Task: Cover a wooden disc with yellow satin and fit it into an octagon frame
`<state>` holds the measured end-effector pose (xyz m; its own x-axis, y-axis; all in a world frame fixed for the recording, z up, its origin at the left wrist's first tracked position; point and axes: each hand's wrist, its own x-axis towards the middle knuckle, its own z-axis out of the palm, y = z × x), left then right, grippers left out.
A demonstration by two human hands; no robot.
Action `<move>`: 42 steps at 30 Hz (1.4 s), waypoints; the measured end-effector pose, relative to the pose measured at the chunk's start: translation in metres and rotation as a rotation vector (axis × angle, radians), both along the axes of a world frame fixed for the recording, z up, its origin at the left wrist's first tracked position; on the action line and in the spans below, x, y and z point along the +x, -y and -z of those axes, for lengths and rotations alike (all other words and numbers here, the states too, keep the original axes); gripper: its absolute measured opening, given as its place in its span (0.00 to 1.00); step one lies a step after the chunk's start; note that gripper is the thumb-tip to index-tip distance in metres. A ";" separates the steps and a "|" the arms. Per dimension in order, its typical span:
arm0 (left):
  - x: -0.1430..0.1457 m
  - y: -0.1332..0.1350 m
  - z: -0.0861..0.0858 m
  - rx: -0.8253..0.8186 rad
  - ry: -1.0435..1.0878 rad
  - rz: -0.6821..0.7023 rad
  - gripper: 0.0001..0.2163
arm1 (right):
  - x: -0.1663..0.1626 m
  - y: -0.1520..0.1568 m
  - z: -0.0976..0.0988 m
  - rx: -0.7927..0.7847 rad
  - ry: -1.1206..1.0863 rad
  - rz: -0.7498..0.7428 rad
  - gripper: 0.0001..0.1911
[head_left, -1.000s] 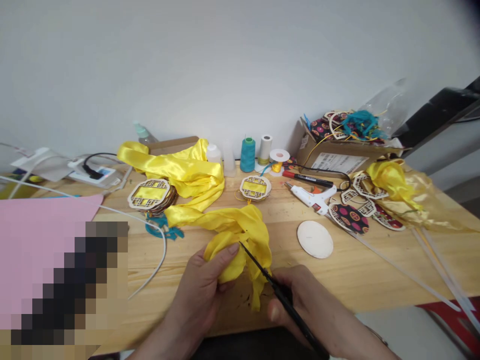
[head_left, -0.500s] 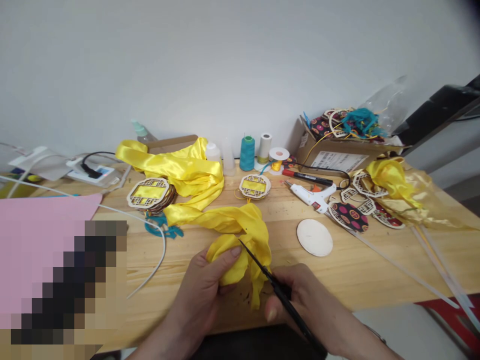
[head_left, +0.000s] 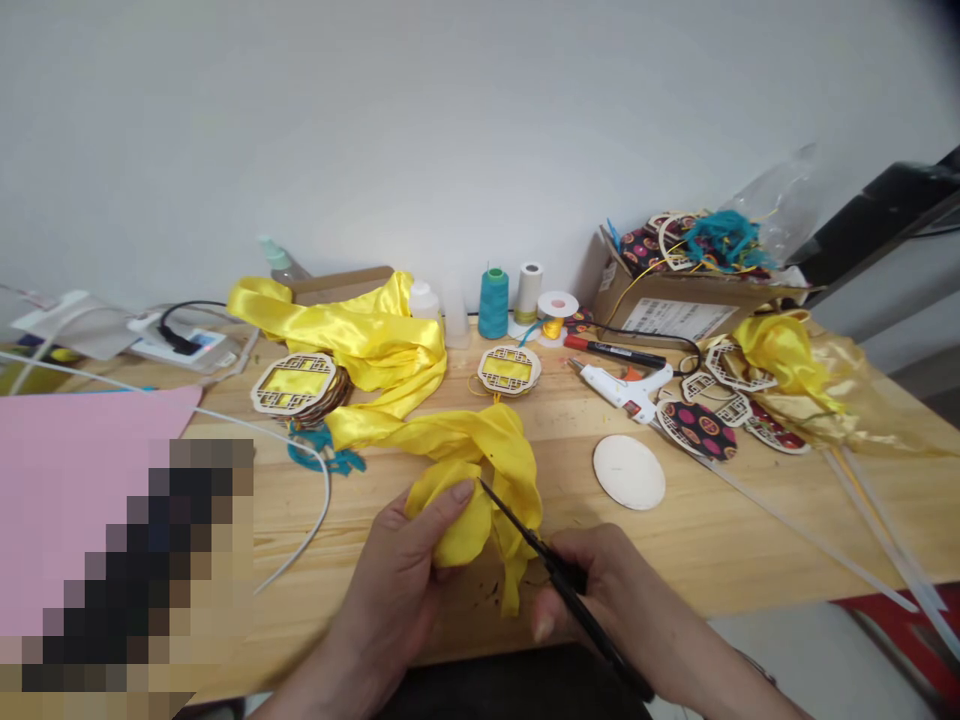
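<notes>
My left hand (head_left: 409, 560) is closed on a rounded piece of yellow satin fabric (head_left: 457, 530), its thumb pressed flat on top. In my right hand (head_left: 600, 600) is a pair of black scissors (head_left: 536, 545); the dark pointed tip meets the satin's upper right edge, close to my left thumb. Part of the handle is hidden by my fingers. Behind and to the right of the held piece, a longer yellow satin strip (head_left: 517, 450) lies twisted on the table, with a narrow cut tail hanging toward me.
Ahead are a latticed wooden disc (head_left: 509, 371), a teal thread cone (head_left: 493, 305) and a glue gun (head_left: 626, 390). A white round disc (head_left: 628, 472) lies right. Stacked latticed discs (head_left: 300, 385) and a white cable (head_left: 326, 490) are left. A filled cardboard box (head_left: 675, 315) stands back right.
My left hand and the satin piece have shifted slightly left, away from the scissors' tip. My right hand and the scissors have hardly moved.
</notes>
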<state>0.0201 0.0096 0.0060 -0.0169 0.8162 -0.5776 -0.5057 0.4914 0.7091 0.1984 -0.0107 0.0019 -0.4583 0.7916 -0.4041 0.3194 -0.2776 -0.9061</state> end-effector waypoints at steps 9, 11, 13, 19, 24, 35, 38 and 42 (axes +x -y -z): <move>-0.001 0.002 0.003 -0.013 -0.009 0.035 0.11 | 0.000 0.000 -0.008 0.119 0.015 -0.086 0.19; -0.001 0.002 0.003 -0.007 -0.005 0.050 0.11 | 0.001 0.000 -0.009 0.137 0.040 -0.088 0.19; -0.001 0.002 0.004 0.002 0.002 0.058 0.11 | 0.001 0.000 -0.010 0.132 0.050 -0.098 0.20; -0.002 0.004 0.009 0.007 0.013 0.098 0.08 | -0.001 -0.002 -0.015 0.118 -0.006 -0.102 0.19; -0.003 0.006 0.010 0.014 0.011 0.114 0.09 | 0.000 -0.001 -0.012 0.054 -0.045 -0.075 0.19; 0.000 0.003 0.003 0.028 -0.017 0.091 0.08 | 0.000 0.000 -0.001 -0.010 -0.045 -0.008 0.15; 0.001 0.003 0.002 0.016 -0.007 0.058 0.07 | 0.000 -0.001 -0.002 -0.020 -0.054 -0.013 0.16; 0.001 0.002 0.001 0.007 0.007 0.036 0.08 | 0.002 0.001 -0.002 -0.017 -0.030 -0.025 0.20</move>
<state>0.0212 0.0077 0.0046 0.0169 0.8204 -0.5716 -0.4928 0.5042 0.7092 0.2001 -0.0114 0.0043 -0.4896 0.7730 -0.4033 0.2993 -0.2855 -0.9105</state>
